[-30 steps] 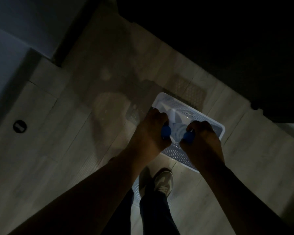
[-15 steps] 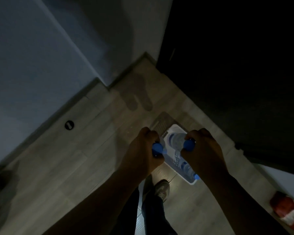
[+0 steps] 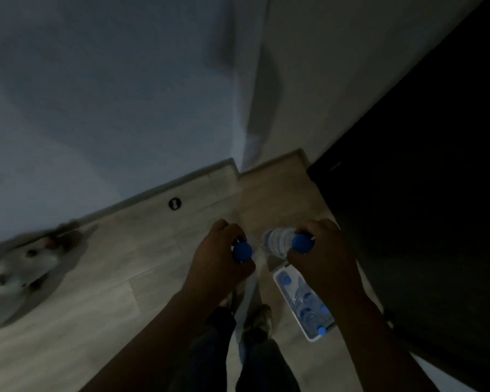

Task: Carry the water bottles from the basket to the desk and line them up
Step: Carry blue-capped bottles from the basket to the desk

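Note:
My left hand point(image 3: 218, 258) grips a water bottle; only its blue cap point(image 3: 241, 251) shows past my fingers. My right hand point(image 3: 320, 256) grips a second clear bottle point(image 3: 277, 241) just below its blue cap, the body pointing away from me. Both are held up well above the floor. The white basket point(image 3: 279, 274) lies on the wood floor below my right arm, with several blue-capped bottles point(image 3: 303, 299) still lying in it. The desk is not in view.
A dim room. Pale walls point(image 3: 125, 94) meet at a corner ahead; a round black floor fitting point(image 3: 175, 203) sits by the skirting. A dark cabinet or door point(image 3: 436, 193) fills the right. A blurred pale object point(image 3: 20, 267) lies at far left. My shoes point(image 3: 259, 318) stand beside the basket.
Both hands have lifted a bottle each out of the basket. My view has risen and tilted up, so the basket now looks small and low while the walls fill the upper frame.

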